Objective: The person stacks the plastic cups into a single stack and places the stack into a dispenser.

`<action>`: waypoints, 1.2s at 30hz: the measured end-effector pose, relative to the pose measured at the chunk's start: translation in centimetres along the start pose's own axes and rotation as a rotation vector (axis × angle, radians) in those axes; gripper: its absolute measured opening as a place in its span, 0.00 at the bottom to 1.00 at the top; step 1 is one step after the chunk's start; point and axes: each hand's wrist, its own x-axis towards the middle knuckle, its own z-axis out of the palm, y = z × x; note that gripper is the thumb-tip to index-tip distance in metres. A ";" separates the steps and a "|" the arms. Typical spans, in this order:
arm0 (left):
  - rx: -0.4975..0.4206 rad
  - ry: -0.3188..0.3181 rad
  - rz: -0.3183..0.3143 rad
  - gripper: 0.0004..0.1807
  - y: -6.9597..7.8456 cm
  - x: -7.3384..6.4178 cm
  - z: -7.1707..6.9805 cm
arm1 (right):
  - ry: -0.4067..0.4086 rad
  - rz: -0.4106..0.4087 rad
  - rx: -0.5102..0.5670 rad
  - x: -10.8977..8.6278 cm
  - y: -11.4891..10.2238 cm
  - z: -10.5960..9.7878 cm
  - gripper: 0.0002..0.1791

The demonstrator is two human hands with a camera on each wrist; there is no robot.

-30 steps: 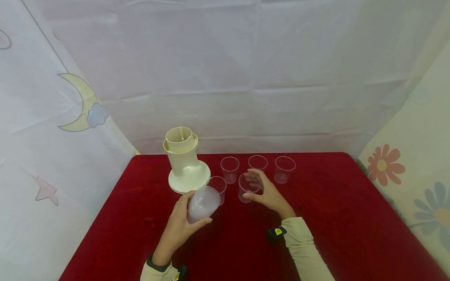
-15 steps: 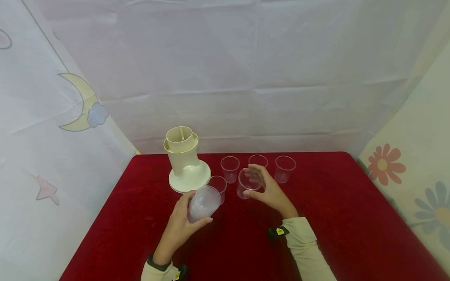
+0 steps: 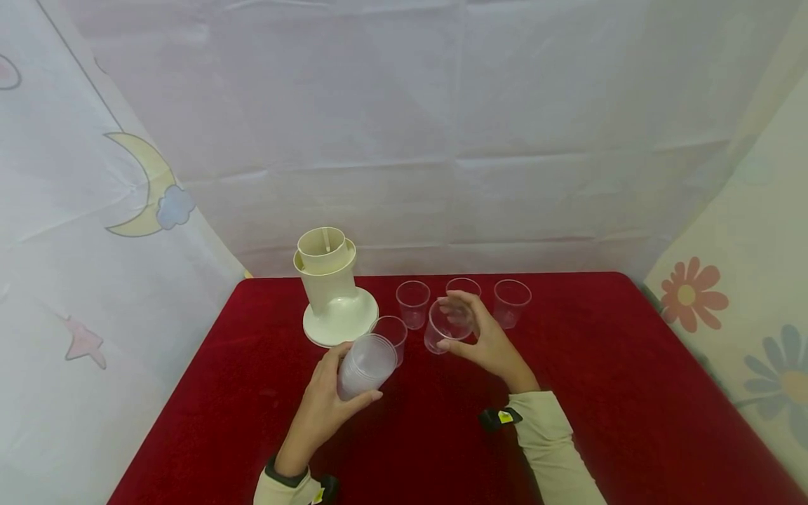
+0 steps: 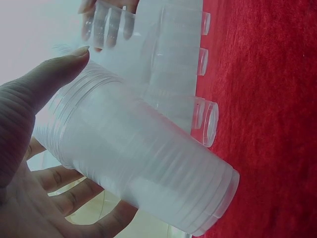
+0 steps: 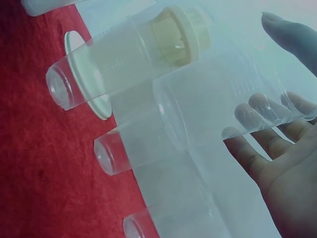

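Observation:
My left hand (image 3: 325, 403) grips a stack of nested clear plastic cups (image 3: 366, 368), its rims tilted up toward me. In the left wrist view, the thumb lies along the rims and the fingers curl beneath the stack (image 4: 143, 148). My right hand (image 3: 492, 351) holds a single clear plastic cup (image 3: 437, 338), slightly tilted, with fingers round its far side and thumb at the near side. The right wrist view has that cup (image 5: 198, 104) in front of the others. Just beyond the stack, another plastic cup (image 3: 393, 331) stands upright, partly hidden.
A cream cylinder holder (image 3: 327, 284) on a round white base stands at the back left of the red-covered table (image 3: 600, 393). Along the back are three upright cups: a left one (image 3: 413, 308), a partly hidden middle one (image 3: 463, 286) and a right one (image 3: 511, 306).
My right hand has moved a little away from me with its cup, which now tilts more. The left hand and its stack have hardly moved.

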 end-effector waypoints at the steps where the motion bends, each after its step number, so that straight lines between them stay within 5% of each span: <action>1: 0.000 0.000 -0.001 0.49 0.0 0.0 0.0 | 0.003 -0.001 0.007 0.0 0.1 0.0 0.43; 10: 0.004 -0.004 -0.012 0.49 0.1 -0.1 0.0 | 0.027 -0.076 0.061 -0.1 2.0 -0.3 0.47; 36: -0.004 -0.004 -0.018 0.49 0.3 0.0 0.0 | 0.025 -0.146 0.150 0.0 0.2 -0.1 0.46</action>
